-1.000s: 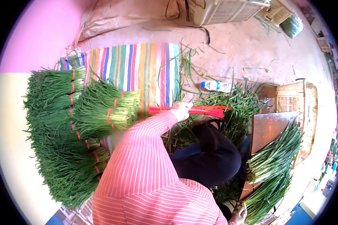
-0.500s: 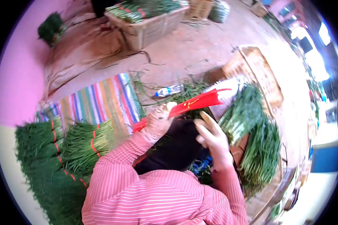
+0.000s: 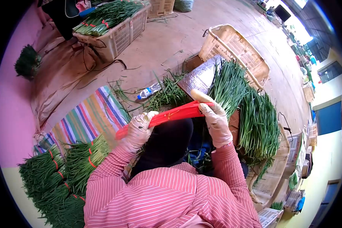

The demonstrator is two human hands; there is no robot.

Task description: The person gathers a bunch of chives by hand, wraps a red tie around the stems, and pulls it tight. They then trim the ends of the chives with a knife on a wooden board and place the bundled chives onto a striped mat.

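My left hand (image 3: 139, 129), gloved, grips a bundle of red tie strips (image 3: 167, 115) near its left end. My right hand (image 3: 215, 117), also gloved, pinches the bundle's right end with its fingers. The strips stretch between both hands above my dark-trousered knee (image 3: 167, 142). Loose green chives (image 3: 247, 110) lie in a heap just right of my right hand, on a board.
Tied chive bunches with red bands (image 3: 60, 178) are stacked at lower left beside a striped mat (image 3: 85, 117). A water bottle (image 3: 148, 91) lies on the floor. An empty crate (image 3: 235, 51) stands behind the heap; another crate full of chives (image 3: 110, 22) is at upper left.
My right hand has come up from my lap and taken the right end of the red strips. The view has swung right, toward the chive heap and crates.
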